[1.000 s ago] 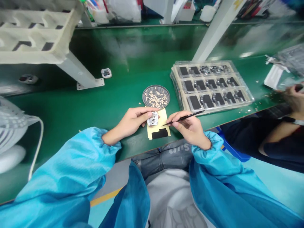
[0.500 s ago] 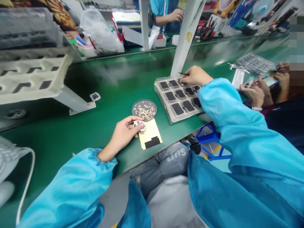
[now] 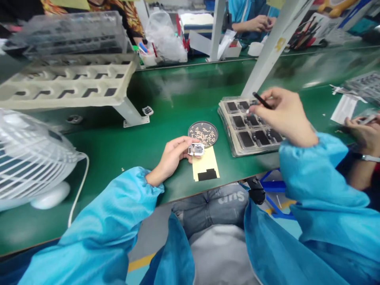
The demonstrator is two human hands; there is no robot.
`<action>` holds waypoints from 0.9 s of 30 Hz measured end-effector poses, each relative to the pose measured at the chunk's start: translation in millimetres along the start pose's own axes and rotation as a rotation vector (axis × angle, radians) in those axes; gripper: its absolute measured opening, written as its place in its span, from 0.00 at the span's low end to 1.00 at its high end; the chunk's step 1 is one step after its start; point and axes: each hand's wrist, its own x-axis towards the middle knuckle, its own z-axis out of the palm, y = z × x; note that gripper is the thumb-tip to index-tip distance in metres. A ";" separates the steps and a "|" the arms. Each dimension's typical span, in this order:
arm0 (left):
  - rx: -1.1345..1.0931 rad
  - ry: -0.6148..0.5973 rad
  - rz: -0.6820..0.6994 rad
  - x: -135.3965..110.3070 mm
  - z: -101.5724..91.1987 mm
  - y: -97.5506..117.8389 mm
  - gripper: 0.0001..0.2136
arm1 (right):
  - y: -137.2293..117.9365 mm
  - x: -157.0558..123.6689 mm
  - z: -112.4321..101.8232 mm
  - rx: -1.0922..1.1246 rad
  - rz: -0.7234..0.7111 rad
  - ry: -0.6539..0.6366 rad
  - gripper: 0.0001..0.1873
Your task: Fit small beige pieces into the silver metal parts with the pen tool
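Left hand (image 3: 173, 157): fingers pinch a small white component (image 3: 196, 149), held at the top edge of a yellow backing sheet (image 3: 204, 163) lying on the green surface (image 3: 166, 107).

Right hand (image 3: 285, 115): raised over the clear tray (image 3: 246, 151) of black parts, fingers pressed together on a thin black tool (image 3: 261, 100), possibly tweezers; motion blur prevents certainty.

Round mesh dish (image 3: 190, 131) of tan bits sits just beyond the sheet, beside the tray. White fan (image 3: 29, 154) at far left.

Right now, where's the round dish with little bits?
Head view, centre of the green table: the round dish sits just beyond the yellow sheet, left of the parts tray.
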 end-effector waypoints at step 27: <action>0.157 -0.011 0.061 -8.9 4.7 -3.0 0.30 | -19.3 -106.7 122.5 0.621 0.297 -0.382 0.25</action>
